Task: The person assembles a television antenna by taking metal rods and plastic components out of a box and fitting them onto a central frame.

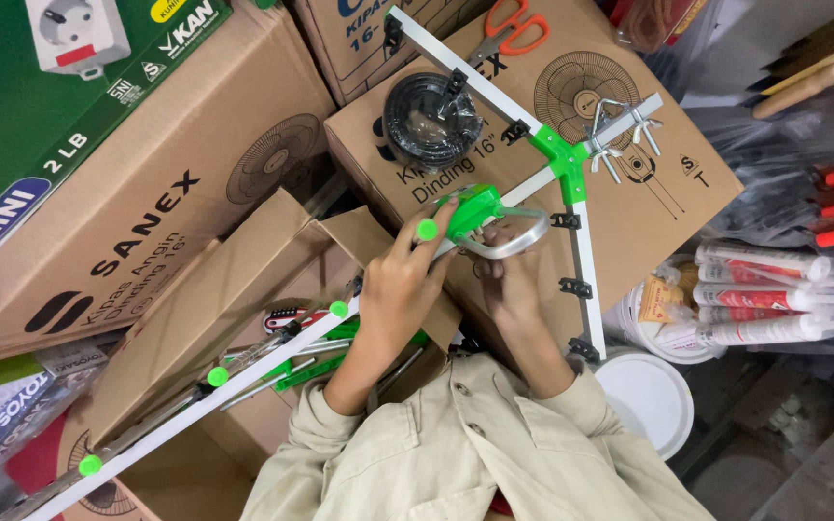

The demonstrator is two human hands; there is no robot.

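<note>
A white metal antenna boom (243,371) with green end caps runs from lower left up to a green corner joint (562,159). My left hand (400,285) grips the boom at a green plastic bracket (475,207), fingers wrapped around it. My right hand (509,280) sits just right of it, holding the curved aluminium loop (525,236) that hangs from the bracket. Both arms wear beige sleeves. A second white bar (586,280) with black clips drops from the corner joint.
Brown cardboard boxes (147,212) are stacked all around. A coil of black cable (431,121) and orange-handled scissors (512,29) lie on the box behind. Several sealant tubes (764,289) and a white bucket lid (651,397) are at the right.
</note>
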